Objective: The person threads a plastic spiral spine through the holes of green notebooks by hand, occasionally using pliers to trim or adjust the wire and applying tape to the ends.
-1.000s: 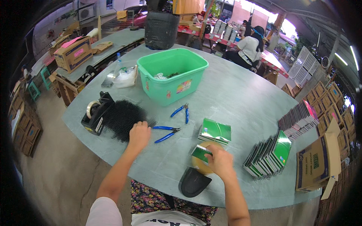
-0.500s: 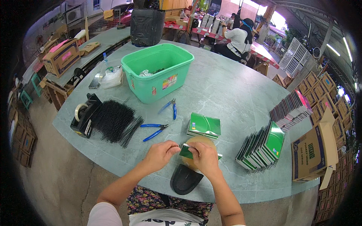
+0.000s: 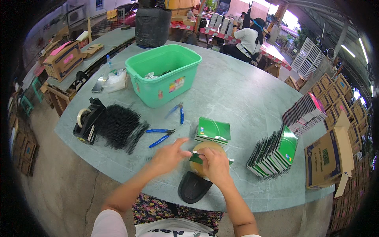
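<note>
My right hand (image 3: 212,162) is closed on a small green notebook (image 3: 196,158), pressing it over a round tan block (image 3: 205,149). Most of that notebook is hidden under my fingers. Just left of it, my left hand (image 3: 169,157) is slightly blurred, with thumb and forefinger apart and nothing visible between them. A short stack of green notebooks (image 3: 213,129) lies right behind the block. In front of the block is a black rounded pad (image 3: 194,189) at the table edge. Black spiral coils (image 3: 119,126) lie in a heap to the left, near blue-handled cutters (image 3: 160,139).
A second pair of cutters (image 3: 181,112) lies beside the green tub (image 3: 164,93). The tape dispenser (image 3: 87,122) is at left. Spiral-bound green notebooks (image 3: 272,154), a pink-covered stack (image 3: 304,114) and an open carton (image 3: 325,162) stand at right. A person (image 3: 248,41) sits farther back.
My left hand has opened from a pinch and shifted slightly, its fingers now spread near the notebook. My right hand keeps its hold on the notebook in almost the same place.
</note>
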### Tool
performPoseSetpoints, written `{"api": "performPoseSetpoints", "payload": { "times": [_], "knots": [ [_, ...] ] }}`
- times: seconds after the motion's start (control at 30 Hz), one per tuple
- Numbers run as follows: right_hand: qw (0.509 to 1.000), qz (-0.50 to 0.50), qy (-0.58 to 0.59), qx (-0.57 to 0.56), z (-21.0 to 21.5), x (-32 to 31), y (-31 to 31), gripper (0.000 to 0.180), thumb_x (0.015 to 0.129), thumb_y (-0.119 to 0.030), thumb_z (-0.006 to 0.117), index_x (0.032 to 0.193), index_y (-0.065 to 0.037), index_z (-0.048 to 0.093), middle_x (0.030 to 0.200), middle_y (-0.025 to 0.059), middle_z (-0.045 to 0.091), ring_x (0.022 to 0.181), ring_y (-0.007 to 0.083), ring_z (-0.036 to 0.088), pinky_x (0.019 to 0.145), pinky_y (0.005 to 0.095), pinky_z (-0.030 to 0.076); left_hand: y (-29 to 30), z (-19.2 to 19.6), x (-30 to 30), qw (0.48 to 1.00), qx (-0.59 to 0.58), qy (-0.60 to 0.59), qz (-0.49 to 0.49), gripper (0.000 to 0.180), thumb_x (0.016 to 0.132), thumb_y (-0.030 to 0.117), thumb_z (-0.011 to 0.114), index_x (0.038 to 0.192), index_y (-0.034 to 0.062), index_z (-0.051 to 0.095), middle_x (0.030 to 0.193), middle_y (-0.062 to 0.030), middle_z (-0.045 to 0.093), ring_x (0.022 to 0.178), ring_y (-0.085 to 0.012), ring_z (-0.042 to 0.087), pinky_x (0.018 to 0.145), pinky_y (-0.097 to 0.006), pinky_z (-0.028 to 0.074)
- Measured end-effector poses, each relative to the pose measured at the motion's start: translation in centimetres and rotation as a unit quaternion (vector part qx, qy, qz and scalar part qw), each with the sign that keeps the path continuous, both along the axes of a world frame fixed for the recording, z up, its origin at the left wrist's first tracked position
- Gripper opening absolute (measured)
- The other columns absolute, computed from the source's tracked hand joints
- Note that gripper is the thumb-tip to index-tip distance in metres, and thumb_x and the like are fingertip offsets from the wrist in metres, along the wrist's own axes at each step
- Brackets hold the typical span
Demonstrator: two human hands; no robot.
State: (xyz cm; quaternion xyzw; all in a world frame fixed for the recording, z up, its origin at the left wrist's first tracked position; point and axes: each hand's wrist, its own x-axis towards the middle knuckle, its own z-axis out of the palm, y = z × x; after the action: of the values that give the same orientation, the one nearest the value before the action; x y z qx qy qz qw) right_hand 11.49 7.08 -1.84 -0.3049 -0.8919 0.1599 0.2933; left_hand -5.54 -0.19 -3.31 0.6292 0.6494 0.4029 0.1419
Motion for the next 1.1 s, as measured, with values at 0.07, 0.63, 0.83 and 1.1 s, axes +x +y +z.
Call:
{"api": "performPoseSetpoints", "payload": {
  "times": [0.07, 0.63, 0.83, 1.1],
  "knots": [
    [1.000, -0.004, 0.000, 0.020, -0.6, 0.1, -0.2, 0.016, 0.076, -0.006, 0.062, 0.091, -0.010, 0.064, 0.079, 0.0072, 0.064, 0.081, 0.0260, 0.061, 0.071, 0.0402, 0.043, -0.1, -0.5, -2.3, 0.990, -0.114, 0.010, -0.083, 0.026, 0.080, 0.020, 0.068, 0.099, 0.0037, 0.061, 0.091, -0.0126, 0.059, 0.078, -0.0271, 0.058, 0.062, -0.035, 0.046],
    [0.997, -0.007, 0.054, -0.051, -1.4, -0.5, 0.4, 0.018, 0.076, -0.011, 0.068, 0.091, -0.009, 0.058, 0.082, 0.0062, 0.064, 0.078, 0.0249, 0.060, 0.075, 0.0381, 0.041, -0.1, 1.1, -0.7, 0.984, 0.076, 0.148, -0.063, 0.027, 0.080, 0.025, 0.066, 0.095, 0.0032, 0.061, 0.090, -0.0132, 0.058, 0.087, -0.0330, 0.056, 0.073, -0.040, 0.045],
    [0.996, -0.057, 0.070, 0.022, -0.2, -0.1, 0.8, 0.021, 0.073, -0.003, 0.069, 0.092, -0.007, 0.061, 0.081, 0.0098, 0.064, 0.076, 0.0262, 0.062, 0.072, 0.0334, 0.046, -3.3, -5.5, 5.3, 0.994, -0.045, 0.057, -0.076, 0.035, 0.073, 0.023, 0.073, 0.096, 0.0032, 0.056, 0.093, -0.0163, 0.057, 0.093, -0.0349, 0.053, 0.079, -0.041, 0.045],
    [0.833, 0.009, 0.287, -0.473, -3.9, 6.9, 3.8, 0.022, 0.075, -0.001, 0.071, 0.097, 0.001, 0.067, 0.093, 0.0087, 0.069, 0.082, 0.0124, 0.062, 0.073, 0.0250, 0.049, -1.4, 2.0, -0.1, 0.992, 0.099, -0.080, 0.013, 0.055, 0.074, 0.011, 0.068, 0.124, 0.0059, 0.046, 0.099, -0.0155, 0.056, 0.090, -0.0314, 0.057, 0.081, -0.041, 0.046]
  ]
}}
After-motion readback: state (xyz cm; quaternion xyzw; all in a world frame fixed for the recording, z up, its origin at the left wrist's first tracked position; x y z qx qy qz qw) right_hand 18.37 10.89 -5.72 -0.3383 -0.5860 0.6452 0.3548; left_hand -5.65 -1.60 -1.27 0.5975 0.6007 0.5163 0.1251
